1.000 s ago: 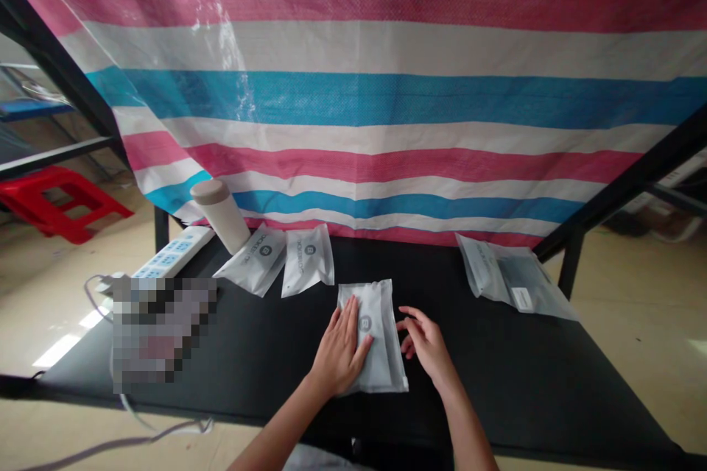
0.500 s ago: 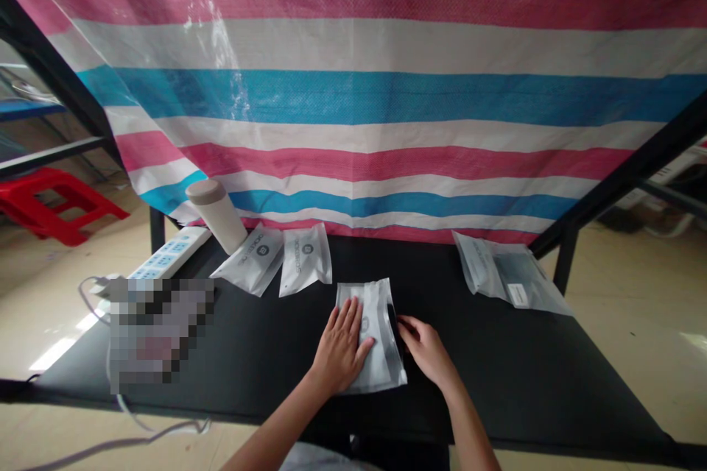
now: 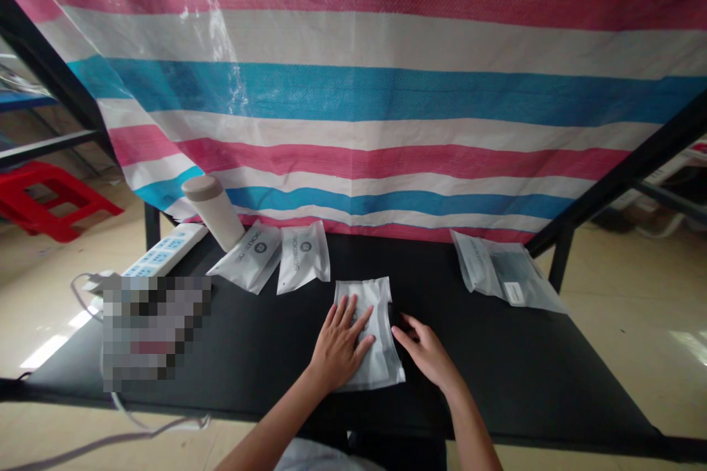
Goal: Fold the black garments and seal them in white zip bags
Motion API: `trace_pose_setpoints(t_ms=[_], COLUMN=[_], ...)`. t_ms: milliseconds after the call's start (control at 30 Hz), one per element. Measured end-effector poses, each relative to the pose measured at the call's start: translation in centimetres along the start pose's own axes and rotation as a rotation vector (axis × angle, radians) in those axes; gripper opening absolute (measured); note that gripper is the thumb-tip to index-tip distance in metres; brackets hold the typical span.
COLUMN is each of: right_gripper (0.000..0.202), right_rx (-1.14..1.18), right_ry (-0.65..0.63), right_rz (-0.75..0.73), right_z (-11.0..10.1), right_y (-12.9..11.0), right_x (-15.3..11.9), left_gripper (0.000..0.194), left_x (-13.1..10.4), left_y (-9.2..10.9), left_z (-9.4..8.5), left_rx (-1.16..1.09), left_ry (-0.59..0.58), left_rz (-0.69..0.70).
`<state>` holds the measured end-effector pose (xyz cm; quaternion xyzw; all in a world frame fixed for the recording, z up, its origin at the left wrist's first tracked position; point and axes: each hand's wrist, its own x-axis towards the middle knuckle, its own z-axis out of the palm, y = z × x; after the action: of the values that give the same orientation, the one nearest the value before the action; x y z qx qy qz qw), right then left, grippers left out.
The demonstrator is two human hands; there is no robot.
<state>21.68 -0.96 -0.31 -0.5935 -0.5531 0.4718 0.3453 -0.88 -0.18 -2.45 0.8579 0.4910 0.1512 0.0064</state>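
Observation:
A translucent white zip pouch point(image 3: 375, 360) with a printed logo lies flat on the black tabletop in front of me. My left hand point(image 3: 339, 346) rests palm down on it with fingers spread, covering much of the print. At the pouch's right edge is my right hand point(image 3: 423, 346), thumb stretched toward the edge and the other fingers loosely bent, a gap between thumb and forefinger. A dark patch breaks the pouch's upper right edge beside these fingers; against the black surface I cannot make out what it is.
Two filled logo pouches, one left point(image 3: 251, 257) and one right point(image 3: 303, 256), lie at the back beside a leaning white bottle point(image 3: 218, 213). A power strip point(image 3: 166, 250) and a blurred-out item point(image 3: 157, 331) are left. More pouches point(image 3: 508, 272) lie back right, before a striped sheet point(image 3: 353, 96).
My right thumb has moved out toward the pouch's edge, away from the forefinger. The left hand's fingers have spread wider over the logo. The camera view has shifted slightly.

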Motion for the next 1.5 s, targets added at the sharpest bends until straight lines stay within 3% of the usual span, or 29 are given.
trace_pose_setpoints(t_ms=[300,500,600,733,867,967,1133,1333,1500], right_gripper=[0.056,0.067,0.059,0.041,0.048,0.055,0.055,0.051,0.050], right_rx=[-0.063,-0.025,0.080,0.101,0.170,0.356,0.653,0.621,0.638], right_ry=[0.001,0.110,0.155,0.241,0.344,0.384,0.432,0.381,0.337], right_rz=[-0.026,-0.034,-0.062,-0.061,-0.065,0.010,0.251,0.234,0.242], right_z=[-0.7,-0.2,-0.4,-2.6,-5.3,-6.0,-4.2,-1.0,-0.3], right_y=[-0.2,0.0,0.3,1.2,1.9,1.7,0.1,-2.7,-2.5], right_x=[-0.1,0.0,0.1,0.1,-0.5,-1.1,-1.2,0.1,0.8], left_gripper=[0.060,0.057,0.057,0.060,0.063,0.066,0.078,0.088,0.092], left_x=[0.0,0.2,0.3,0.2,0.2,0.2,0.1,-0.4,-0.8], left_y=[0.0,0.2,0.2,0.3,0.3,0.3,0.3,-0.2,-0.7], left_z=[0.0,-0.1,-0.1,-0.1,-0.4,-0.5,-0.4,-0.1,-0.4], left_rx=[-0.025,-0.043,-0.054,-0.059,-0.066,-0.079,-0.113,-0.292,-0.599], left_ry=[0.008,0.000,-0.011,-0.023,-0.028,-0.040,-0.057,0.027,0.144], left_rz=[0.001,0.007,0.011,0.008,0.015,0.024,0.021,-0.033,-0.140])
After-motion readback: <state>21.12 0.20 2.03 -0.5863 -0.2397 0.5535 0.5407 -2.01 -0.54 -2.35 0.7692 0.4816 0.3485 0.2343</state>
